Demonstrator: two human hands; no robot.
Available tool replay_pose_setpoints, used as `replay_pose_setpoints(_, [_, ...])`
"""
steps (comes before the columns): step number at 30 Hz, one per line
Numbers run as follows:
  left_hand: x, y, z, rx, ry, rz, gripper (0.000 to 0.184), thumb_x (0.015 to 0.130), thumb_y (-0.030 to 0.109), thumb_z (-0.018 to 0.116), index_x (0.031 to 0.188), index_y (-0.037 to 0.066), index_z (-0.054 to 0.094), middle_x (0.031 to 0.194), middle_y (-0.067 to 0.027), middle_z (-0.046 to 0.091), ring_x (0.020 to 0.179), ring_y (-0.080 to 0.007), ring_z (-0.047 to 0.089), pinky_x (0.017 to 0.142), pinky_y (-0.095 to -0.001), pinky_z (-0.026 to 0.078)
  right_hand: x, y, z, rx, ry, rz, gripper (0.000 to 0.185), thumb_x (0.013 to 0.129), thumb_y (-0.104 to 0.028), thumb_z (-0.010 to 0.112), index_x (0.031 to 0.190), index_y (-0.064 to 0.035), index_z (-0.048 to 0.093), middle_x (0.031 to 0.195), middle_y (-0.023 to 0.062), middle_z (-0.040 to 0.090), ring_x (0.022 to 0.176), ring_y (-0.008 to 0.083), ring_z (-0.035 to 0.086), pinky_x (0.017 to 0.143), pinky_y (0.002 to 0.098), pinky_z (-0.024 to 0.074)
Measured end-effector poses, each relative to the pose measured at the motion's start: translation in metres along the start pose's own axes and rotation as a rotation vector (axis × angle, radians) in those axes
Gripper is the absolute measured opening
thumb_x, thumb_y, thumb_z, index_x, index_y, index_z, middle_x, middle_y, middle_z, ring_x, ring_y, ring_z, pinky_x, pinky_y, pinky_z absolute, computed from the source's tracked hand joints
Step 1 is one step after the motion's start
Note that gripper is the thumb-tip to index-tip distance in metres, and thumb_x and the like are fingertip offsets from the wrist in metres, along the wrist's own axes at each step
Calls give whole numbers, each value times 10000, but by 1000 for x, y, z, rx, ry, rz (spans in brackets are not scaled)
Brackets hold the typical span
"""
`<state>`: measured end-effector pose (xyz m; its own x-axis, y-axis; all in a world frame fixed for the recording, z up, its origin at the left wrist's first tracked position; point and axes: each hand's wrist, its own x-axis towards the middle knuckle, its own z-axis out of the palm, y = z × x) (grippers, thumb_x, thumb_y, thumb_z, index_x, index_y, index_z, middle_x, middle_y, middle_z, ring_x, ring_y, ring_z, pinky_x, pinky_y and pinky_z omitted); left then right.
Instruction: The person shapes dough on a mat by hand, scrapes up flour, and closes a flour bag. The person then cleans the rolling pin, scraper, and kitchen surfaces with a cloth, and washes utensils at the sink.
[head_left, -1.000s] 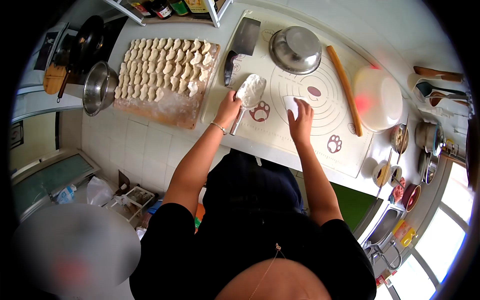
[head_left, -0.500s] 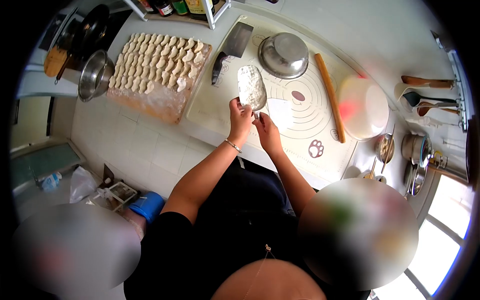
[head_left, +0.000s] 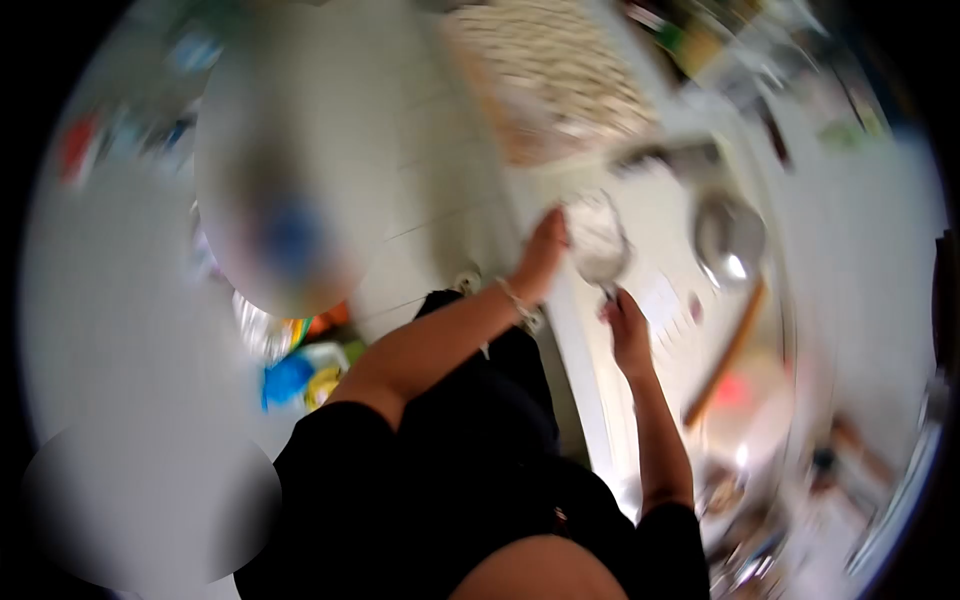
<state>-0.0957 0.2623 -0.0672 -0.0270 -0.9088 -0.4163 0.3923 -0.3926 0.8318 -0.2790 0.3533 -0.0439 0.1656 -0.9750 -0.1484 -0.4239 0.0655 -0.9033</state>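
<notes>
A metal scoop (head_left: 604,268) heaped with white powder (head_left: 597,225) is held over the pale baking mat's left side. My right hand (head_left: 628,328) is closed around its short handle. My left hand (head_left: 541,260), smeared by motion, is closed at the scoop's left rim, thumb side toward it. Beyond the scoop, a dark cleaver (head_left: 675,160) lies on the mat (head_left: 690,345). An upturned steel bowl (head_left: 728,235) sits to the right, with a wooden rolling pin (head_left: 728,355) below it. A white sheet (head_left: 657,305) lies beside my right hand.
Rows of shaped dough pieces (head_left: 560,60) cover a floured wooden board (head_left: 515,140) at the top. A pale translucent bowl (head_left: 755,415) stands past the rolling pin. Tiled floor (head_left: 415,240) runs along the counter's left. Bottles (head_left: 685,40) stand blurred at the upper right.
The whole view has swung left, showing more floor, and is now blurred. Both hands still hold the scoop; my left hand has moved farther up along its rim.
</notes>
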Motion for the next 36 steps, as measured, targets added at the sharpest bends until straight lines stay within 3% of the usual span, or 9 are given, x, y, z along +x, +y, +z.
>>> replay_pose_setpoints(2, [-22, 19, -22, 9, 183, 93, 399, 977, 410, 379, 1113, 74, 547, 819, 3, 500, 712, -114, 431, 705, -280, 426, 16, -16, 27, 109, -96, -15, 174, 947, -73, 429, 1059, 36, 505, 821, 59, 550, 734, 126, 542, 711, 272, 471])
replay_pose_setpoints(8, [-92, 61, -162, -191, 485, 335, 386, 992, 371, 379, 1025, 29, 555, 756, 2, 498, 683, -109, 420, 674, -282, 402, 54, -78, 138, 9, -523, -118, 300, 975, -135, 418, 1203, 51, 480, 852, 71, 583, 770, 131, 567, 740, 275, 482])
replay_pose_setpoints(10, [-123, 76, -215, -334, 559, 331, 401, 995, 368, 366, 1107, 26, 543, 925, -4, 583, 867, -80, 522, 822, -265, 430, 63, -102, 190, -29, -654, -144, 306, 974, -147, 429, 1204, 49, 483, 852, 75, 588, 786, 135, 577, 761, 277, 484])
replay_pose_setpoints(17, [-238, 97, -440, -361, 863, 435, 422, 978, 333, 394, 1251, 29, 496, 1123, -75, 600, 980, -166, 560, 885, -310, 432, 52, -171, 401, 133, -988, -67, 325, 976, -165, 428, 1226, 39, 467, 900, 60, 563, 802, 126, 555, 765, 279, 485])
replay_pose_setpoints(22, [-278, 65, -608, -283, 1215, 328, 361, 896, 181, 494, 1198, -12, 540, 1048, -71, 617, 902, -132, 554, 789, -261, 425, 63, -223, 516, 40, -1136, -113, 309, 976, -182, 425, 1188, 35, 483, 902, 49, 552, 804, 118, 548, 770, 280, 483])
replay_pose_setpoints(25, [-279, 39, -692, -314, 1402, 288, 389, 863, 159, 508, 1204, -24, 545, 1123, -154, 624, 1034, -222, 577, 899, -300, 415, 78, -255, 578, -33, -1209, -182, 317, 976, -188, 430, 1194, 36, 485, 905, 49, 557, 802, 117, 547, 768, 283, 483])
replay_pose_setpoints(29, [-267, -9, -796, -126, 1675, -14, 344, 839, 138, 477, 1153, 79, 604, 1024, -196, 644, 981, -340, 602, 844, -374, 476, 109, -283, 659, -55, -1329, -200, 312, 974, -178, 437, 1191, 41, 486, 855, 47, 556, 788, 125, 556, 769, 276, 476])
replay_pose_setpoints(34, [-249, -37, -893, 156, 1783, -314, 421, 802, 87, 462, 1211, 113, 559, 1196, -222, 535, 1149, -354, 476, 963, -429, 388, 180, -310, 757, -285, -1514, -383, 301, 963, -144, 449, 1195, 45, 482, 846, 72, 584, 782, 130, 569, 774, 277, 474])
replay_pose_setpoints(36, [-240, -40, -911, 244, 1780, -459, 395, 801, 82, 475, 1180, 126, 578, 1224, -133, 535, 1158, -324, 470, 984, -424, 364, 208, -315, 789, -359, -1563, -447, 312, 950, -98, 459, 1226, 47, 467, 877, 98, 604, 796, 151, 591, 775, 293, 483])
